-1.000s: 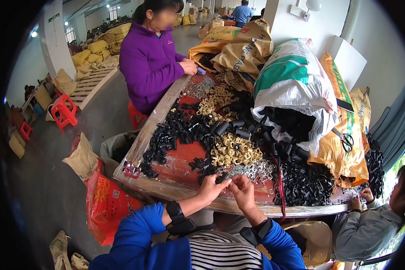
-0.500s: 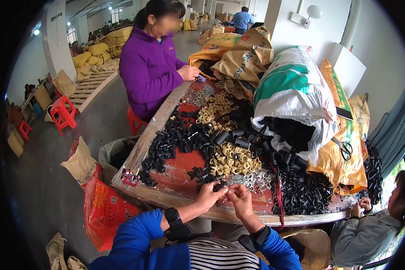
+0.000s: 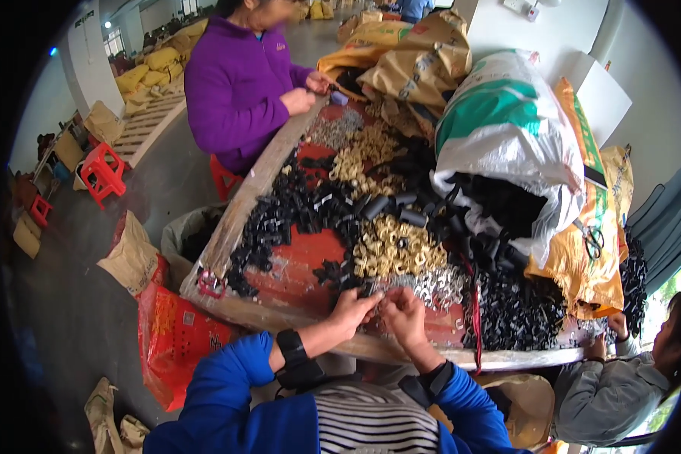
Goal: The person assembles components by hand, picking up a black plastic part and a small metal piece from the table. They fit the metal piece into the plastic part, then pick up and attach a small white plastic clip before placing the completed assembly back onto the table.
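grey concrete floor fills the left of the frame, and a long red surface [image 3: 295,265] with a pale wooden rim runs from lower centre up toward the top, heaped with small parts. at the bottom centre, blue sleeves and a striped top come in from the lower edge. the left hand [image 3: 353,309] and the right hand [image 3: 403,316] meet just above the near rim of the surface, fingertips pinched together in a narrow grip; what small piece they pinch is too tiny to tell. both hands sit at the near edge of a pile of silvery metal clips [image 3: 431,286], which lies just beyond the fingers. a black wristband [image 3: 295,356] wraps the left forearm.

just past the clips, in the middle of the frame, lies a heap of brass-coloured rings [image 3: 393,246], ringed by black plastic parts [image 3: 303,208] to the left and more black pieces [image 3: 514,310] to the right. at lower left, a red sack [image 3: 174,337] leans against the surface, beside a brown paper bag [image 3: 132,257]. at lower right a person in grey [image 3: 613,386] sits at the surface's end.

farther up, a white and green woven sack [image 3: 507,129] spills black parts, next to a yellow sack [image 3: 590,227] with scissors [image 3: 594,242] on it. at the top, a person in a purple jacket [image 3: 234,83] works at the far edge. red stools [image 3: 102,170] stand at upper left.
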`<state>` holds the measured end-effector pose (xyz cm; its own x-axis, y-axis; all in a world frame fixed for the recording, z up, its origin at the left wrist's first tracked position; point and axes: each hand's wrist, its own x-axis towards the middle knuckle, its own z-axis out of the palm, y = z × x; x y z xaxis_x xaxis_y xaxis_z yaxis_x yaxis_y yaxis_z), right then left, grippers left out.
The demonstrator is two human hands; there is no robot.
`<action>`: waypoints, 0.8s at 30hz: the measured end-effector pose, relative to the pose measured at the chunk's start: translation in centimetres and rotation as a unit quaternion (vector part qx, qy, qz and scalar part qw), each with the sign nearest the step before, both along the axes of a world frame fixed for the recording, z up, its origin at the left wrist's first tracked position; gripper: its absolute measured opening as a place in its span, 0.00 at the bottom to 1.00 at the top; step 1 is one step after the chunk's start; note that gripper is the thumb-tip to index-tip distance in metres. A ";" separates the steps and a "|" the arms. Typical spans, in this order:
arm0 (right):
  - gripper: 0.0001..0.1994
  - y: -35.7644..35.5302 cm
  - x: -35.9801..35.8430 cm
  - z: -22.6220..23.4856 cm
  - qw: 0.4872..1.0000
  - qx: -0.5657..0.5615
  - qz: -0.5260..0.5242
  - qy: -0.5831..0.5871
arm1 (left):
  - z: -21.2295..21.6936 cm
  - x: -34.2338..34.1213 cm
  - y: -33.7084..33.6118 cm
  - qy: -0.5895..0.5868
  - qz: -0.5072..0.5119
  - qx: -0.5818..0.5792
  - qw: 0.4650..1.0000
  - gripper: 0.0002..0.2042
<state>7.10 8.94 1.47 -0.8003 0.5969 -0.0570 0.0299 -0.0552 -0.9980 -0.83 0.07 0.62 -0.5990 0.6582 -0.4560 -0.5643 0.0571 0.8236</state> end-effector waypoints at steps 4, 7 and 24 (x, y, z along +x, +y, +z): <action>0.02 -0.1 -0.7 0.3 0.996 -0.088 -0.022 0.017 | 0.8 0.1 0.2 -0.006 0.043 0.021 0.999 0.04; 0.02 0.5 -0.5 0.2 0.997 -0.069 -0.021 0.040 | 1.1 0.1 -0.2 0.010 0.033 0.030 0.999 0.05; 0.09 1.1 0.6 0.5 0.992 -0.120 0.039 0.024 | 0.4 -1.5 -0.3 -0.015 -0.016 0.014 1.000 0.06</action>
<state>7.66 10.08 1.97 -0.8485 0.5076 -0.1498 -0.0046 -0.2902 -0.9570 -2.33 -0.24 0.98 -0.5629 0.6903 -0.4546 -0.5877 0.0525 0.8073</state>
